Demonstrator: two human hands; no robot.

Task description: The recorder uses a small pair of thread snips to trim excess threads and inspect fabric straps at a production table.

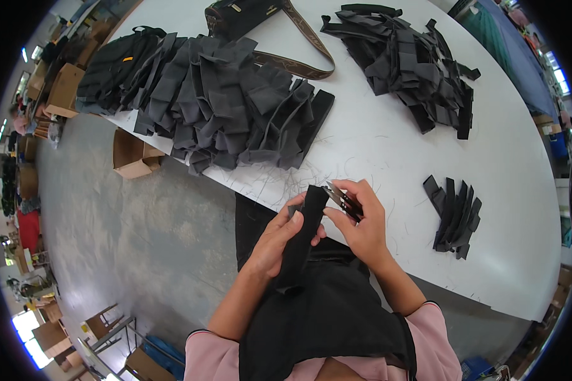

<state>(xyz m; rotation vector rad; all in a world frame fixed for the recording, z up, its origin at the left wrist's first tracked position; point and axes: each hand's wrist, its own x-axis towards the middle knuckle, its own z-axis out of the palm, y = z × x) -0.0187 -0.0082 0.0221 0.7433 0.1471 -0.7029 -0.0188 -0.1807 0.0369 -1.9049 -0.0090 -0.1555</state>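
My left hand (278, 238) is closed round a long black fabric strip (308, 216), its thumb pressed on the near face. The strip stands tilted up over the table's front edge, its lower end hanging toward my apron. In my right hand (365, 222) is a small pair of thread snips (344, 202), gripped between thumb and fingers. The blades point at the strip's upper end, close beside it; whether they touch cannot be made out. Loose thread ends lie on the white table (388, 165) just beyond.
A large heap of dark grey fabric pieces (216, 108) lies at the left, beside a black backpack (117, 66). Another heap (413, 66) is at the far right, a small stack of strips (454, 219) nearer. A bag with a patterned strap (311, 41) lies behind; a cardboard box (133, 155) sits below.
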